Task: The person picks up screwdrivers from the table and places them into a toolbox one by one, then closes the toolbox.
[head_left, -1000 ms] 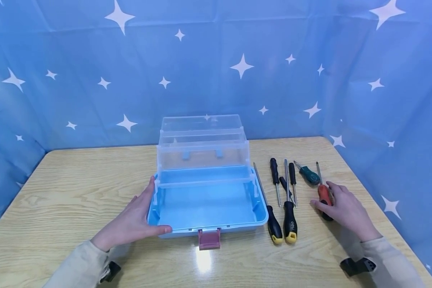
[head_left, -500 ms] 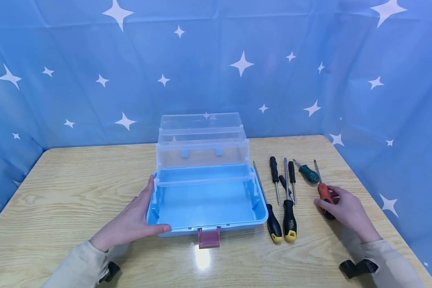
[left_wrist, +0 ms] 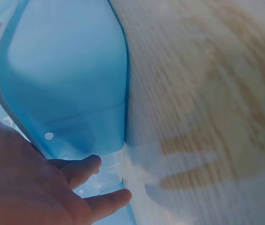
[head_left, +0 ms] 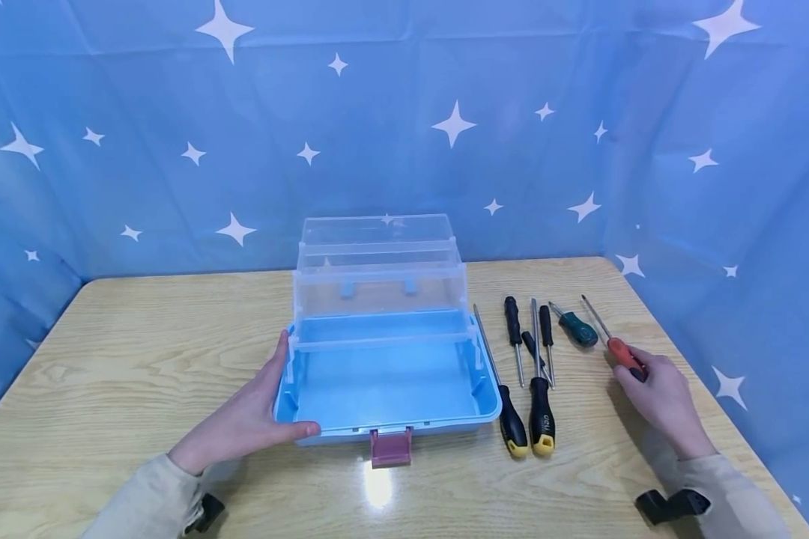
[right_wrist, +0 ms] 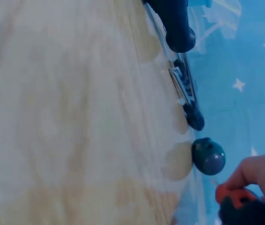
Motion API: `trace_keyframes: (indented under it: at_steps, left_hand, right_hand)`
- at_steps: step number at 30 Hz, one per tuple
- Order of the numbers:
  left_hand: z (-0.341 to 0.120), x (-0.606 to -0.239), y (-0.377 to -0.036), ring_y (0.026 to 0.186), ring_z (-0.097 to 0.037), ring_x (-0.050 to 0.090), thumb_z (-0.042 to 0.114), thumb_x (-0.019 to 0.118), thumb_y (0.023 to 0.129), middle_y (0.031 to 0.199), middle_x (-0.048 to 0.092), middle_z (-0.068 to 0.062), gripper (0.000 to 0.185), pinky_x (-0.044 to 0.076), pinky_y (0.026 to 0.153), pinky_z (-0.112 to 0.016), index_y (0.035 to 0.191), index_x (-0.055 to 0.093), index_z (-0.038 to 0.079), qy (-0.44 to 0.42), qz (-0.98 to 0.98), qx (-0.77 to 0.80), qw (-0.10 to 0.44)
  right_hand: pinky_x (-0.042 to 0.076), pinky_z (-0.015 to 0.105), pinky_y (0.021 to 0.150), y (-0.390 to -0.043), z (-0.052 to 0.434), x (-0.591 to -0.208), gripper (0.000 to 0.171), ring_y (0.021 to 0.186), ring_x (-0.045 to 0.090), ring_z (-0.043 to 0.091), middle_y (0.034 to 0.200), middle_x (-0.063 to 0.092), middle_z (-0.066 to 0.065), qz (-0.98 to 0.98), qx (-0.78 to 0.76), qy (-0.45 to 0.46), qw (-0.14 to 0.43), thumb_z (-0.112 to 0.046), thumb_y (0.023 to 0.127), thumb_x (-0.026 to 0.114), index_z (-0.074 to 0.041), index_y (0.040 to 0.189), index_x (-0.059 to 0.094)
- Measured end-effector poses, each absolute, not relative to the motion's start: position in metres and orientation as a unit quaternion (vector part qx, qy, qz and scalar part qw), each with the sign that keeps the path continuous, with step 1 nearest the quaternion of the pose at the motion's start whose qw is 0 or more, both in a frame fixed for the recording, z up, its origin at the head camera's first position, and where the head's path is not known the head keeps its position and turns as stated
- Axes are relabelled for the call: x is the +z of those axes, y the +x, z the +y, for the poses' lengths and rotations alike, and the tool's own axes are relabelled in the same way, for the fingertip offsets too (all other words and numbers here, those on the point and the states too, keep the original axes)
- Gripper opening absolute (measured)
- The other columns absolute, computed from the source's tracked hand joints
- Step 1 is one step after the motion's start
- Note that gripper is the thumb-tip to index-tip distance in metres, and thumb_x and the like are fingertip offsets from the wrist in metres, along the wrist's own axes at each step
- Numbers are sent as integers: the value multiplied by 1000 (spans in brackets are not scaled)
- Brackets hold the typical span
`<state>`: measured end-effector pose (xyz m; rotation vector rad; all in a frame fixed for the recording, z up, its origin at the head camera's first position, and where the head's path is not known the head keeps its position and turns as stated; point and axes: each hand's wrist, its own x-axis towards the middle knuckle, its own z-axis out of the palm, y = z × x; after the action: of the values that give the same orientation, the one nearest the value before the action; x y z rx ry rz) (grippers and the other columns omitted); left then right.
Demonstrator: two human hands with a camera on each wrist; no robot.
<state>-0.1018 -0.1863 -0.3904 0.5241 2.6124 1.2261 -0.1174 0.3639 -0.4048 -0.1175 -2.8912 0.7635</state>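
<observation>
Head: I see the blue box (head_left: pixel 384 385) at centre, the left hand (head_left: pixel 256 415) spread wide along its left edge; the right hand (head_left: pixel 667 400) grips the red screwdriver (head_left: pixel 622 352) near the right edge of the tabletop (head_left: pixel 141 359). Left wrist: tabletop spans right. Right wrist: screwdriver, lower right.

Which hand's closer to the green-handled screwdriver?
Right. The right hand, holding the red-handled screwdriver, is just right of the green-handled screwdriver and nearer the person; the left hand is farther off, at the blue toolbox's left side.
</observation>
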Motion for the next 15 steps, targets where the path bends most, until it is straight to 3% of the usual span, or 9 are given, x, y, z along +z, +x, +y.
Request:
trace_keyframes:
  at_steps: [8, 15]
  left_hand:
    - [-187, -391, -100, 135, -51, 23, 40, 79, 79, 157, 6, -25, 122, 35, 97, -65, 154, -13, 14, 179, 884, 419, 103]
    - [-187, -391, -100, 135, -51, 24, 39, 79, 79, 157, 6, -26, 121, 36, 96, -65, 154, -13, 15, 177, 884, 420, 106]
  right_hand:
    - [31, 27, 59, -119, 365, -401, 47, 84, 44, 31, 105, 52, 30, -947, 288, -58, 132, -12, 92, 54, 14, 131, 50]
    - [30, 27, 63, -120, 362, -398, 52, 89, 41, 33, 116, 45, 32, -933, 321, -76, 146, -20, 99, 52, 9, 140, 42]
